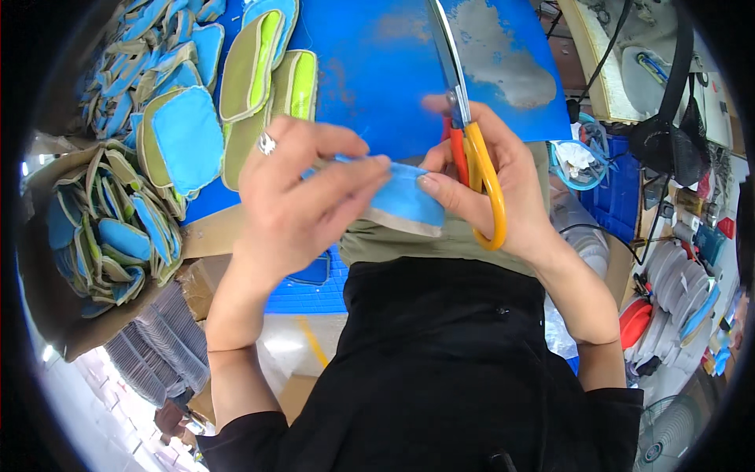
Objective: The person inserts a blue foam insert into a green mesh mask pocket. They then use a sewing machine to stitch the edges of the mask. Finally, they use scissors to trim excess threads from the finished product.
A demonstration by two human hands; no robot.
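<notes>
Though slightly aslant, scissors [459, 96] blades-forward

At the near edge of a blue table [370, 102], a person in a black top [440, 362] pinches a small blue fabric piece [413, 206] with a pale border in the left hand [291, 189], its fingers slightly blurred, while the right hand [507, 181] grips orange-handled scissors [462, 114], blades pointing away over the table, its thumb at the piece's edge. On the table's left side lie padded pieces [187, 141] in blue, tan and green; left of the table, a cardboard box [82, 337] is filled with more, and right of it sits a light-blue basket [583, 186].
</notes>
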